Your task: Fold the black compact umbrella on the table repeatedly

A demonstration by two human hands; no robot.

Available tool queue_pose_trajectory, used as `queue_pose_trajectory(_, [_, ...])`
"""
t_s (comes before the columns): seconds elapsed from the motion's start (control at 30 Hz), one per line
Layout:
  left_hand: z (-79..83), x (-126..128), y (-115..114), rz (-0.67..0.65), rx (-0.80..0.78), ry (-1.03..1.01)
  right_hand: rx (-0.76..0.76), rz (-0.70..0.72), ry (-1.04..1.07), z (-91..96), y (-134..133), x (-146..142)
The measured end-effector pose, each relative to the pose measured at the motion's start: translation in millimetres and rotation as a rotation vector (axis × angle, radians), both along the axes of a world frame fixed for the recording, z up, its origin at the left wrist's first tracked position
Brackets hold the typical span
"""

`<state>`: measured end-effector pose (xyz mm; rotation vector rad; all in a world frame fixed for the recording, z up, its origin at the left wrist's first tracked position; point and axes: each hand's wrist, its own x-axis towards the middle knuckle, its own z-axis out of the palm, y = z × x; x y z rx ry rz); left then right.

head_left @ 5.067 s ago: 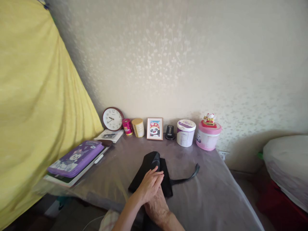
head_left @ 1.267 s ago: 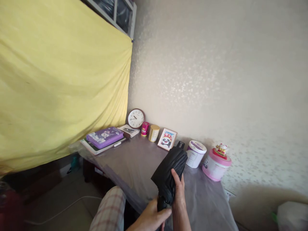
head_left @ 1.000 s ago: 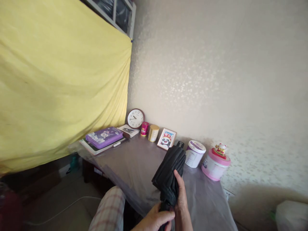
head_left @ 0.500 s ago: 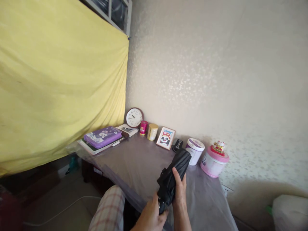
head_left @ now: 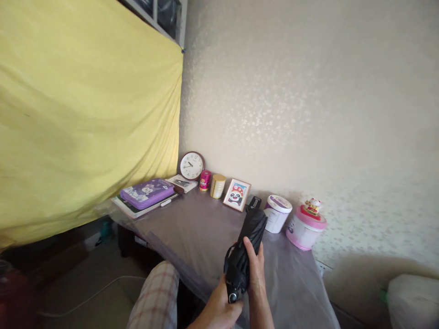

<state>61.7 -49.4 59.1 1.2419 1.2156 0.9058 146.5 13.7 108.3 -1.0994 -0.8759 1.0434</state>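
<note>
Umbrella point(head_left: 247, 249), black, collapsed, held tilted above near edge of table point(head_left: 192, 228). Right hand point(head_left: 255, 274) wrapped round canopy; left hand point(head_left: 219, 308) grips handle end. Collapsing done; cloth bulges loose, tight wrapping seemingly left.

Soft daylight glows through the yellow curtain point(head_left: 85, 100) (edges warped, corners dim).

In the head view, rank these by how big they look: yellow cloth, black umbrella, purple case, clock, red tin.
1. yellow cloth
2. black umbrella, though it is nearest the camera, so its lead over the case is unsure
3. purple case
4. clock
5. red tin
</note>
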Motion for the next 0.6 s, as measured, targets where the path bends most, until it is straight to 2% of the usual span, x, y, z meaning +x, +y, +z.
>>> queue_pose_trajectory(0.1, [-8.8,-4.3,0.5,0.087,0.164,0.177,-0.004,-0.102,-0.111,-3.2,2.6,-2.9])
queue_pose_trajectory(0.23, [-6.0,-13.0,-3.0,0.101,0.171,0.353,-0.031,-0.124,-0.077,-10.9,6.8,-2.2])
queue_pose_trajectory(0.3, [3.1,-16.6,-6.0,0.045,0.134,0.265,-0.057,-0.097,0.001,-12.3,7.2,-0.8])
queue_pose_trajectory(0.47, [24.0,-18.5,-9.4,-0.230,-0.080,-0.323,-0.092,0.012,0.200,-6.4,2.8,0.5])
queue_pose_trajectory(0.53, [21.4,-15.7,-7.8,-0.247,-0.084,-0.373,-0.089,0.020,0.162,-4.9,1.9,0.7])
queue_pose_trajectory(0.6, [11.4,-12.1,-5.1,-0.211,-0.073,-0.348,-0.070,0.000,0.072,-6.0,2.9,1.0])
